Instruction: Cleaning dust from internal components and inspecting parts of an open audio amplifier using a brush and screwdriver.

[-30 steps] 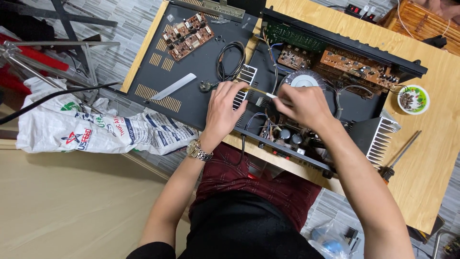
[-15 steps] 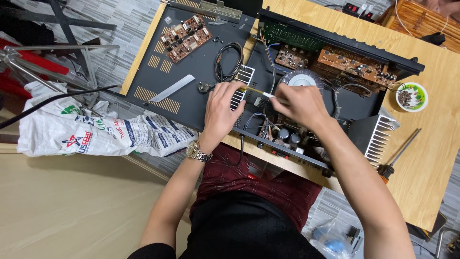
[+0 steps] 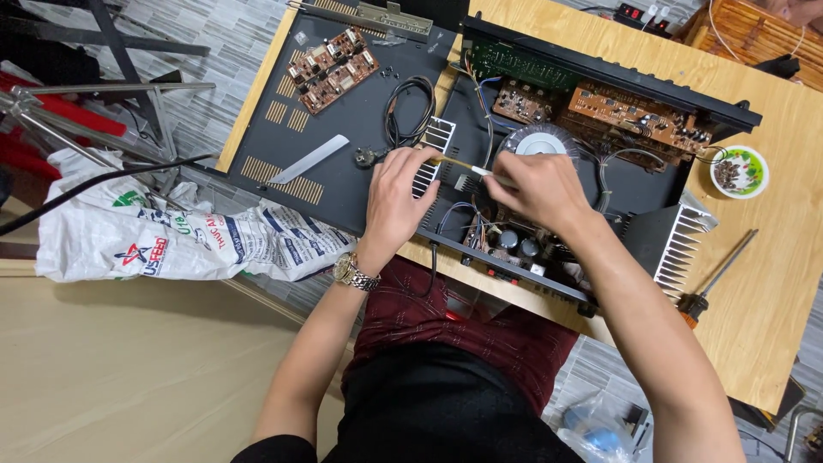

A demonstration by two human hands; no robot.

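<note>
A light wooden worktop (image 3: 797,283) fills the right of the frame over a grey tiled floor (image 3: 231,43); a pale beige smooth surface (image 3: 129,377) spreads across the lower left.

- Bright, even daylight; soft shadows only.
- Sharp across the counter (image 3: 771,283); no motion blur.
- Slight wide-angle bending at edges.
- Mild glare on pale floor, lower left.

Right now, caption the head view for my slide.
Both hands, left and right, hold a thin yellow-handled tool over an opened black amplifier chassis.
</note>
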